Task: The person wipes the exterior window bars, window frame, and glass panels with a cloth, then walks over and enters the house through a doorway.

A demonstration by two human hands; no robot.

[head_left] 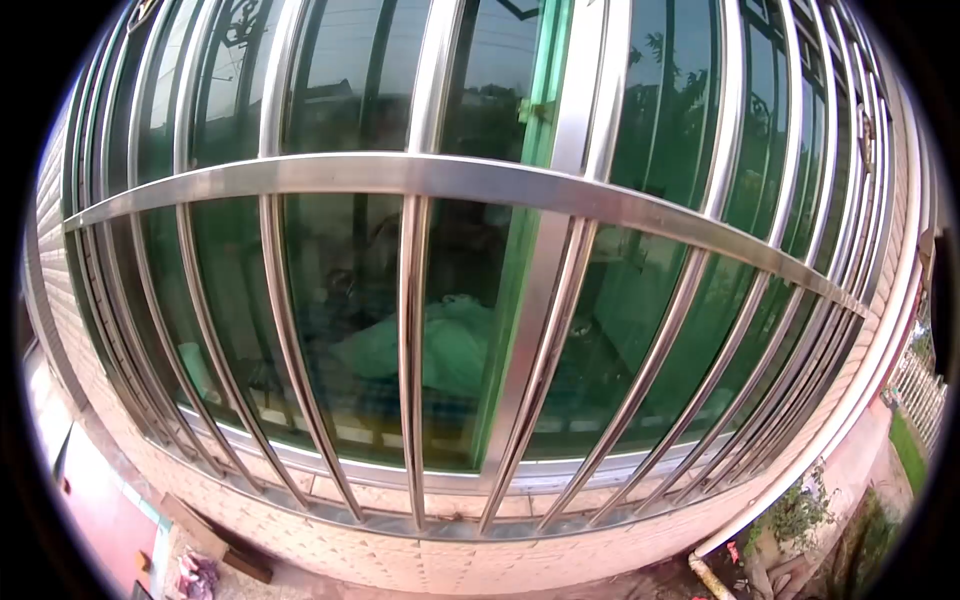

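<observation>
Neither of my hands shows in the head view. In front of me is a window grille (440, 180) of shiny steel bars, with one horizontal rail crossing many vertical bars. Behind the bars is green-tinted window glass (340, 300) in a sliding frame. Through the glass I dimly see a pale bundle of cloth (440, 345) inside the room.
A tiled wall (420, 560) runs under the window sill. A white pipe (790, 500) goes down the right side. Green plants (800, 510) and a white fence (925, 390) are at the lower right. Debris lies on the ground (195, 575) at the lower left.
</observation>
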